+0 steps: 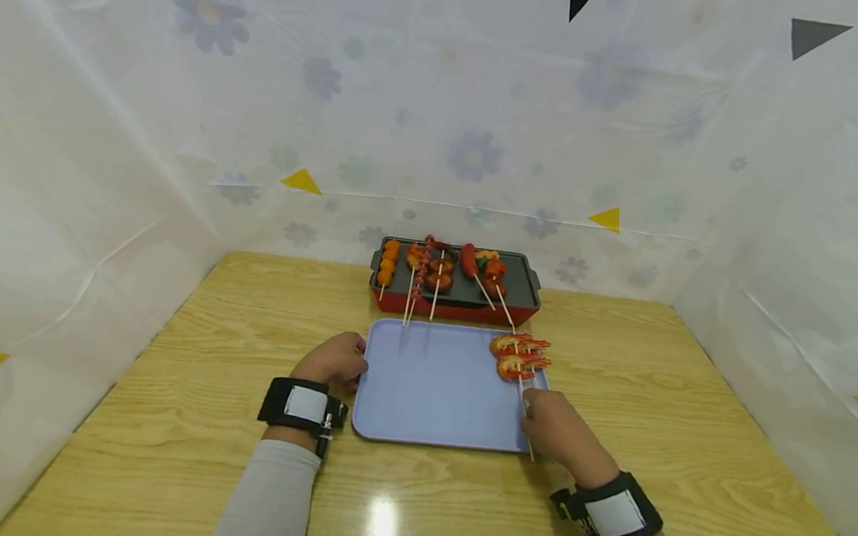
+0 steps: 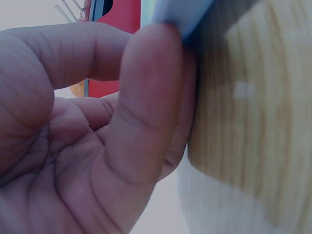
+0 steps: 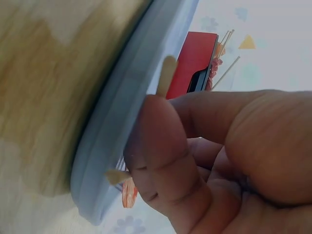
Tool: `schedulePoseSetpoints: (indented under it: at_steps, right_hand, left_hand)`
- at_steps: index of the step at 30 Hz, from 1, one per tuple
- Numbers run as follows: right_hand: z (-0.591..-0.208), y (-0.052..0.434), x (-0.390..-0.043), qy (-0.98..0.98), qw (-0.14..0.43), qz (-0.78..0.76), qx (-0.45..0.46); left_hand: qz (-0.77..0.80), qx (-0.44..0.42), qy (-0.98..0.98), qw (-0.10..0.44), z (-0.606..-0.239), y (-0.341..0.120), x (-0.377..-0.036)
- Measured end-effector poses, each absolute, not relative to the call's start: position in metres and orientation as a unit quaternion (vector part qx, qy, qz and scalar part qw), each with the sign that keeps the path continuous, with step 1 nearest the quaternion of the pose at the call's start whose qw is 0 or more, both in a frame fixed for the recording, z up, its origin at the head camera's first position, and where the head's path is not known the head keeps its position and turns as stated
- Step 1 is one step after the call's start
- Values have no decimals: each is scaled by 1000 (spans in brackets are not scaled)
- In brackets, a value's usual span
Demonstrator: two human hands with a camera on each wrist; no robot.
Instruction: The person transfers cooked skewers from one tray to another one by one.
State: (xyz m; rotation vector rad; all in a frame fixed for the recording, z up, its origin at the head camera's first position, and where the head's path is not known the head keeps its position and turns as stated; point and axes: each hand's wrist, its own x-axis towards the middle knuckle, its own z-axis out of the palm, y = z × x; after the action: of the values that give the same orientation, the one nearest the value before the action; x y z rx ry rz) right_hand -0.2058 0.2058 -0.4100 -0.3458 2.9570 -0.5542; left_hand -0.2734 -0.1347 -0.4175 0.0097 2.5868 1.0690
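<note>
A lavender rectangular tray (image 1: 429,391) lies on the wooden table. My left hand (image 1: 335,358) grips its left edge; in the left wrist view the fingertips (image 2: 152,58) are right at the tray rim (image 2: 178,14). Over the tray's right side, my right hand (image 1: 555,423) pinches the wooden sticks of shrimp skewers (image 1: 519,368). The orange-red shrimp point toward the far right corner of the tray. In the right wrist view two stick ends (image 3: 167,75) poke out past my fingers, close to the tray's rim (image 3: 105,141).
Behind the tray stands a red grill (image 1: 463,313) with a dark top. On it lie several skewers: orange balls (image 1: 387,261), a thin red skewer (image 1: 421,272), brown rounds (image 1: 439,281), a sausage (image 1: 469,261) and a mixed one (image 1: 495,272). Some sticks overhang toward the tray. Flowered sheeting (image 1: 476,99) encloses the table.
</note>
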Motion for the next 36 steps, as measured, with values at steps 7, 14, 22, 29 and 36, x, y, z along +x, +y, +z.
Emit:
schedulePoseSetpoints:
  at_steps: [7,14,22,29,36]
  right_hand:
    - [-403,208,-203,977,20,-187,-105]
    - [-403,212,-205,970,-51,-197,-136]
    - [-406,207,-206,956,-156,-133,-209]
    - [-406,202,-201,975,-120,-61,-178]
    - [-398,200,-205,970,-150,-45,-188]
  left_hand:
    - [366,5,916,167,-418,-136,-276]
    - [366,9,916,166,-418,-136,-277]
    - [363,9,916,169,-418,-137,-277]
    - [372,7,913,170,-419,-136,-277]
    - [375,8,911,172,-419,-136,-275]
